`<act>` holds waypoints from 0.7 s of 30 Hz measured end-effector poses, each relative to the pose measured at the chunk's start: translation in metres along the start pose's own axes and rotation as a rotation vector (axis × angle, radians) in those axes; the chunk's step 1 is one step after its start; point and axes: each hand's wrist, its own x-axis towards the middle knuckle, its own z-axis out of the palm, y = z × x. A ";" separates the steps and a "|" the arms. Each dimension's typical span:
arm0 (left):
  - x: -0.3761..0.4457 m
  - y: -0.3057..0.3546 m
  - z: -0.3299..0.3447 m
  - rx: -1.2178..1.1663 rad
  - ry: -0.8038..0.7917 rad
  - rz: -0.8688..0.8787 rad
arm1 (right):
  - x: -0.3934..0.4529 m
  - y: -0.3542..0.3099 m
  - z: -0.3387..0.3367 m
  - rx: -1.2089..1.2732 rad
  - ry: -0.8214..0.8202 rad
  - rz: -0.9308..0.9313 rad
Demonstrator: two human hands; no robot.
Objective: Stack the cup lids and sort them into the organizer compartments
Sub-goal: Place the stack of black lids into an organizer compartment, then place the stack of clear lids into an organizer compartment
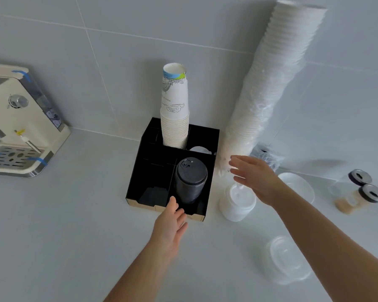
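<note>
The left hand (172, 223) is seen open, fingers loosely extended and empty, its fingertips laid at the front edge of the black compartmented organizer with pale wooden front trim (140, 202). Just beyond it, at twelve o'clock, a tall stack of black plastic cup lids (190, 180) is seated in the organizer's front right compartment, tilted slightly back. The right hand (255, 177) is held open with fingers spread, nothing gripped, hovering above a stack of white plastic cup lids (236, 205) that stands on the pale grey worktop (74, 225) just beside the organizer's right wall. Whether that hand touches the white stack cannot be told. At twelve o'clock from the black lids, a column of printed white paper cups (175, 118) is stood upside down in a rear compartment, and a white lid (200, 149) is partly seen in the compartment to its right. A long sleeve of white cups wrapped in clear film (271, 83) is leaned against the tiled wall at one o'clock from the right hand. A white dish (301, 186) lies at three o'clock of that hand, two glass jars with dark lids (358, 190) farther right, and clear plastic lids (286, 260) at five o'clock. A cream coffee machine (20, 127) is placed at nine o'clock, well apart.
</note>
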 end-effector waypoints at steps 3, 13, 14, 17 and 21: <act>-0.006 -0.014 -0.003 0.024 -0.022 -0.013 | -0.025 0.012 -0.032 0.078 0.060 0.001; -0.017 -0.055 0.026 0.096 -0.092 -0.101 | -0.087 0.081 -0.114 0.232 0.255 0.123; -0.017 -0.059 0.033 0.116 -0.103 -0.112 | -0.092 0.089 -0.121 0.240 0.268 0.137; -0.018 -0.074 0.050 0.154 -0.127 -0.157 | -0.103 0.116 -0.136 0.240 0.292 0.177; -0.018 -0.097 0.077 0.230 -0.159 -0.226 | -0.112 0.152 -0.149 0.249 0.293 0.240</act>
